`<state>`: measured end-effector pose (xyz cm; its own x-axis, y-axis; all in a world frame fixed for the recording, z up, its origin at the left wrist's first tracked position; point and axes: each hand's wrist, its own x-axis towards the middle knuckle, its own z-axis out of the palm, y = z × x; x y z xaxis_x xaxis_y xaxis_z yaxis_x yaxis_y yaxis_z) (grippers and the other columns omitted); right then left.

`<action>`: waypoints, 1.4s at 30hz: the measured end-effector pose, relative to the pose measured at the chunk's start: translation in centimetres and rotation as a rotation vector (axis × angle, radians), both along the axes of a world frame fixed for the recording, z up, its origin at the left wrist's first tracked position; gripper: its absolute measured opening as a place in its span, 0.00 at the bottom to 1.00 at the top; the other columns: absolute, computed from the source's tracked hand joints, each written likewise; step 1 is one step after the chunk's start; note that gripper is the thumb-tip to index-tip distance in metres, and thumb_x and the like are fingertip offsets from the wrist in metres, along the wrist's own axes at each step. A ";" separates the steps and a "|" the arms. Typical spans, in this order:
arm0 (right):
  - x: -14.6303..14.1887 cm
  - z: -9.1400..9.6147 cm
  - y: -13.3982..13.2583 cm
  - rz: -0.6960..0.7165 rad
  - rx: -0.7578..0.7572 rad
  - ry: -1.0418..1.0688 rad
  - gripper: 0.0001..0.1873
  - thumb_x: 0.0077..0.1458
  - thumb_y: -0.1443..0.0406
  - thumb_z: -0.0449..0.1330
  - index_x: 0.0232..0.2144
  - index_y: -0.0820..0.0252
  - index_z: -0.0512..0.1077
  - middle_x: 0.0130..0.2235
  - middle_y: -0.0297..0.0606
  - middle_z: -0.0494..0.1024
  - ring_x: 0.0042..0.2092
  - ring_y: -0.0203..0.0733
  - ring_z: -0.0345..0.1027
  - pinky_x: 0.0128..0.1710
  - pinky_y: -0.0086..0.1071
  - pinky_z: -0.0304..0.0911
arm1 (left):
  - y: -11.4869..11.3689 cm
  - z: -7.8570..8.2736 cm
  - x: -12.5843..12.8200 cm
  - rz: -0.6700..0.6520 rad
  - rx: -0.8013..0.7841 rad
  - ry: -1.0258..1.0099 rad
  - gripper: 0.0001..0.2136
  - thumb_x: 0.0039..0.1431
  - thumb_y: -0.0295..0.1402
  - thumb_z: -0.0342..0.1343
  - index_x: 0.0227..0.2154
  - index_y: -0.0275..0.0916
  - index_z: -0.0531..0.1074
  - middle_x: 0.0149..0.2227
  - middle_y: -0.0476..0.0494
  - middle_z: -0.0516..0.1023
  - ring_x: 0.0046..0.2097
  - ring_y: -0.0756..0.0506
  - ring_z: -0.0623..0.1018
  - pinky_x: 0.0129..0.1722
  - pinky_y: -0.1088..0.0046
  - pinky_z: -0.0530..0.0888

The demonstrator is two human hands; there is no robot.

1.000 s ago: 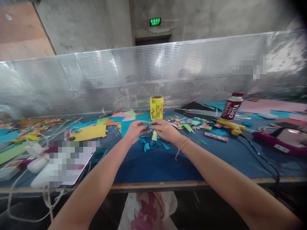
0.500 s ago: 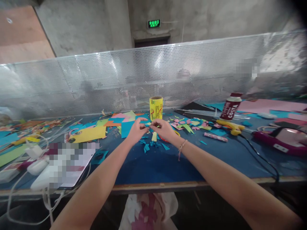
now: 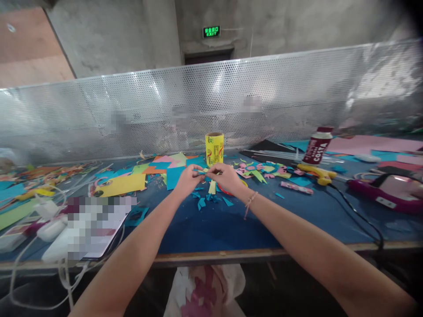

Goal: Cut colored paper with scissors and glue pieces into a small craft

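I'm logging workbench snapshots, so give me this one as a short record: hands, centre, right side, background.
left hand: pinches a small blue piece
right hand: fingers the same piece; bracelet at wrist
centre: upright yellow roll; blue scraps
right side: COSTA bottle; yellow corded tool
background: perforated screen; green exit sign

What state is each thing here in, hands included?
Small blue paper piece, pinched between both hands
Left hand, closed on the piece
Right hand, closed on the piece's other end
Yellow roll, standing on end
Costa bottle, capped, standing
Yellow glue gun, lying down, corded; on or off, cannot tell
Blue paper scraps, scattered
Exit sign, lit green
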<state>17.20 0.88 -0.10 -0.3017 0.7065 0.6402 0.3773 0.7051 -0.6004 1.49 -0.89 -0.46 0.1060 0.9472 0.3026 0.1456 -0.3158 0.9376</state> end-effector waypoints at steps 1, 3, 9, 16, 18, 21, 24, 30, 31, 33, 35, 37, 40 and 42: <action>0.0 0.0 0.0 -0.003 -0.004 0.000 0.06 0.44 0.65 0.58 0.20 0.61 0.71 0.24 0.35 0.73 0.28 0.35 0.66 0.29 0.28 0.60 | 0.0 0.0 0.0 0.001 -0.012 -0.005 0.12 0.43 0.29 0.59 0.31 0.36 0.64 0.20 0.49 0.73 0.25 0.49 0.74 0.30 0.72 0.69; 0.0 -0.1 0.1 -0.006 -0.030 -0.002 0.07 0.43 0.64 0.58 0.20 0.61 0.71 0.24 0.35 0.73 0.27 0.35 0.65 0.27 0.28 0.59 | -0.2 0.0 0.1 0.000 -0.047 -0.025 0.11 0.42 0.28 0.59 0.30 0.35 0.65 0.21 0.48 0.73 0.25 0.49 0.74 0.30 0.72 0.70; -0.2 -0.4 0.5 -0.016 -0.208 0.036 0.07 0.43 0.63 0.58 0.20 0.62 0.71 0.21 0.35 0.72 0.24 0.34 0.64 0.24 0.27 0.59 | -0.5 0.2 0.6 -0.022 -0.129 -0.146 0.07 0.45 0.32 0.57 0.26 0.35 0.67 0.22 0.49 0.71 0.24 0.51 0.73 0.30 0.71 0.72; -0.4 -0.3 0.2 -0.001 -0.203 0.044 0.08 0.43 0.62 0.58 0.20 0.62 0.70 0.20 0.34 0.72 0.23 0.34 0.63 0.23 0.27 0.59 | -0.3 -0.1 0.5 0.017 -0.051 -0.096 0.08 0.47 0.35 0.56 0.24 0.35 0.69 0.21 0.49 0.70 0.23 0.52 0.71 0.28 0.74 0.71; -0.4 -0.2 0.1 -0.008 -0.197 0.036 0.08 0.43 0.62 0.58 0.20 0.62 0.70 0.20 0.34 0.71 0.24 0.34 0.63 0.24 0.27 0.59 | -0.3 0.0 0.5 0.011 -0.049 -0.104 0.08 0.47 0.35 0.56 0.24 0.35 0.69 0.21 0.49 0.70 0.23 0.52 0.71 0.28 0.74 0.71; -0.4 -0.1 -0.1 -0.015 -0.183 0.032 0.08 0.43 0.62 0.58 0.20 0.62 0.70 0.21 0.35 0.72 0.24 0.34 0.63 0.24 0.27 0.59 | -0.4 0.1 0.5 0.014 -0.065 -0.121 0.08 0.46 0.36 0.56 0.24 0.35 0.68 0.20 0.50 0.70 0.23 0.52 0.71 0.27 0.75 0.71; -0.4 -0.1 0.0 -0.013 -0.173 0.031 0.09 0.43 0.61 0.58 0.20 0.62 0.70 0.22 0.35 0.72 0.25 0.34 0.64 0.25 0.28 0.59 | -0.4 0.1 0.5 0.027 -0.078 -0.133 0.09 0.45 0.36 0.57 0.24 0.34 0.68 0.19 0.50 0.69 0.22 0.52 0.71 0.27 0.75 0.71; -0.3 -0.1 0.2 0.026 -0.198 0.031 0.11 0.43 0.59 0.58 0.21 0.63 0.71 0.22 0.35 0.71 0.24 0.33 0.62 0.25 0.28 0.59 | -0.1 -0.2 0.4 0.013 -0.037 -0.159 0.11 0.42 0.37 0.59 0.24 0.33 0.69 0.21 0.49 0.71 0.23 0.53 0.71 0.28 0.74 0.71; -0.3 -0.1 0.1 0.026 -0.201 0.031 0.11 0.43 0.59 0.58 0.21 0.63 0.71 0.22 0.35 0.71 0.24 0.33 0.62 0.25 0.28 0.58 | 0.0 -0.3 0.4 0.013 -0.031 -0.161 0.11 0.42 0.37 0.59 0.24 0.33 0.69 0.21 0.49 0.71 0.23 0.53 0.71 0.28 0.74 0.71; -0.3 0.0 0.0 0.022 -0.206 0.029 0.10 0.43 0.60 0.58 0.21 0.63 0.71 0.22 0.36 0.72 0.24 0.33 0.62 0.25 0.28 0.58 | 0.1 -0.4 0.3 0.013 -0.024 -0.163 0.11 0.41 0.37 0.59 0.24 0.33 0.69 0.22 0.48 0.72 0.23 0.52 0.72 0.29 0.73 0.71; -0.3 0.1 0.0 0.020 -0.208 0.028 0.10 0.43 0.60 0.58 0.22 0.62 0.71 0.22 0.36 0.72 0.25 0.34 0.62 0.25 0.28 0.58 | 0.1 -0.4 0.3 0.015 -0.021 -0.160 0.11 0.41 0.36 0.59 0.24 0.33 0.69 0.22 0.48 0.72 0.23 0.52 0.72 0.29 0.72 0.71; -0.2 0.2 -0.1 0.020 -0.207 0.027 0.09 0.43 0.61 0.58 0.22 0.62 0.71 0.23 0.36 0.72 0.25 0.34 0.62 0.25 0.28 0.58 | 0.0 -0.3 0.3 0.017 -0.016 -0.148 0.10 0.41 0.36 0.59 0.25 0.34 0.69 0.22 0.47 0.73 0.23 0.52 0.72 0.29 0.72 0.71; -0.2 0.3 -0.1 0.012 -0.203 0.020 0.08 0.42 0.61 0.58 0.22 0.62 0.71 0.23 0.36 0.73 0.26 0.35 0.63 0.26 0.29 0.58 | -0.2 0.0 0.3 0.027 -0.011 -0.123 0.10 0.42 0.35 0.59 0.25 0.33 0.69 0.23 0.47 0.73 0.24 0.52 0.72 0.30 0.72 0.71; -0.2 0.3 -0.2 0.005 -0.200 0.015 0.07 0.42 0.62 0.59 0.22 0.62 0.71 0.24 0.36 0.73 0.27 0.35 0.63 0.27 0.29 0.58 | -0.3 0.1 0.3 0.030 -0.012 -0.119 0.10 0.41 0.34 0.59 0.25 0.33 0.69 0.23 0.47 0.73 0.24 0.52 0.72 0.30 0.72 0.71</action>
<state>17.02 0.70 0.24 -0.2972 0.8187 0.4913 0.3641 0.5729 -0.7343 1.82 -1.18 -0.37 0.0412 0.9530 0.3002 0.0421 -0.3019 0.9524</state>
